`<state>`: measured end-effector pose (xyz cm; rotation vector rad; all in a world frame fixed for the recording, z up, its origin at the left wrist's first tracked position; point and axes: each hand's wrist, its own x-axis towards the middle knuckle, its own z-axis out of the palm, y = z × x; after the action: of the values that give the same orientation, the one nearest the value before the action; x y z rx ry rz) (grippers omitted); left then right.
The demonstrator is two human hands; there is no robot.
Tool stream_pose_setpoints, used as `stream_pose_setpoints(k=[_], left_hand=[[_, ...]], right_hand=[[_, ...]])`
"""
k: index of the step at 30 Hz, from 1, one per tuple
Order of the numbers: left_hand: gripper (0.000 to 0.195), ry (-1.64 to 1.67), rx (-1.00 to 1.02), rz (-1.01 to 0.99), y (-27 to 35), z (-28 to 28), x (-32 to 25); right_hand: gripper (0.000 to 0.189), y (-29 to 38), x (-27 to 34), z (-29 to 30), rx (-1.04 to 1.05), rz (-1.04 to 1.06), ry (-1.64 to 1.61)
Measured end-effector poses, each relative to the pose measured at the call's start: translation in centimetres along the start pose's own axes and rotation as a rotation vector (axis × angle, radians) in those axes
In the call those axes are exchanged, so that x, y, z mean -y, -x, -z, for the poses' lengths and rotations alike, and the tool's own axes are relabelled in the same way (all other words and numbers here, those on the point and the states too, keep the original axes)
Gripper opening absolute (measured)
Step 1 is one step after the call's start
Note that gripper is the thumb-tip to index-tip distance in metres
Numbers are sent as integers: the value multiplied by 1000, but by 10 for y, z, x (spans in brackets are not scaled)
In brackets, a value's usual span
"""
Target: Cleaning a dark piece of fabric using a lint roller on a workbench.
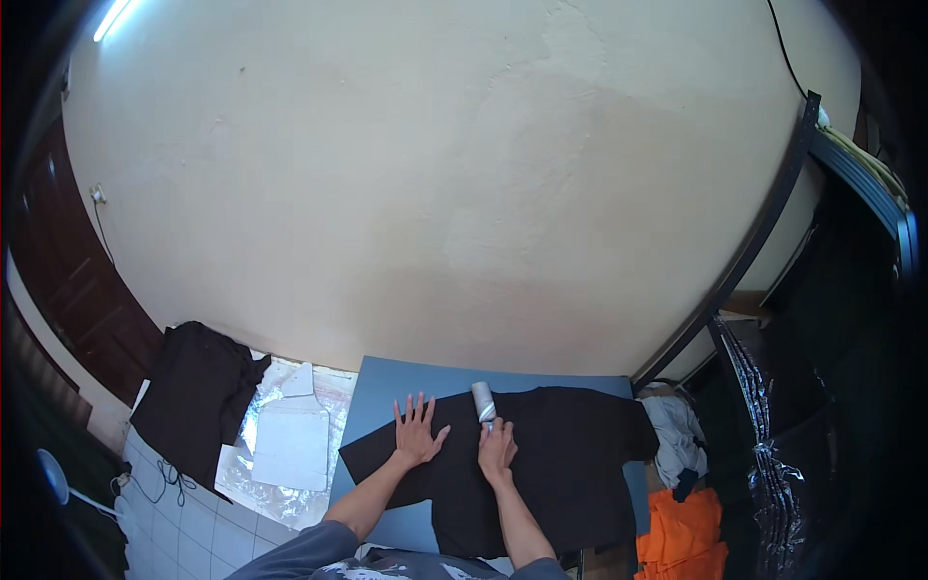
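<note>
A black short-sleeved garment (573, 464) lies spread over a blue-grey table top (406, 377). My left hand (415, 437) rests flat on its left part, near the sleeve, with the fingers spread and nothing held. Right of it, my right hand (497, 449) has its fingers closed at the lower end of a lint roller (483, 402), whose pale cylinder lies on the garment near its upper edge. Most of the roller's handle is hidden by my fingers.
Left of the table, dark cloth (196, 399) lies by white card pieces (291, 442) on clear plastic sheeting. Grey cloth (674, 428) and folded orange fabric (681, 533) are at the right, near a dark metal rack post (761, 225). A wall stands behind the table.
</note>
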<state>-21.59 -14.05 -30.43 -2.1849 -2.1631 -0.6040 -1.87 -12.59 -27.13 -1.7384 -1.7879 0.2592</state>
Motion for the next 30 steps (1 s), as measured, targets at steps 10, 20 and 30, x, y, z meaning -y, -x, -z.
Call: stream_pose_setpoints(k=[10, 20, 30], left_hand=[[85, -8, 44, -5, 2, 0, 8], [87, 18, 67, -19, 0, 0, 8], [81, 179, 112, -445, -51, -13, -65]], right_hand=[[24, 26, 23, -18, 142, 95, -65], [24, 16, -49, 65, -196, -254, -136], [50, 126, -132, 129, -227, -592, 256]])
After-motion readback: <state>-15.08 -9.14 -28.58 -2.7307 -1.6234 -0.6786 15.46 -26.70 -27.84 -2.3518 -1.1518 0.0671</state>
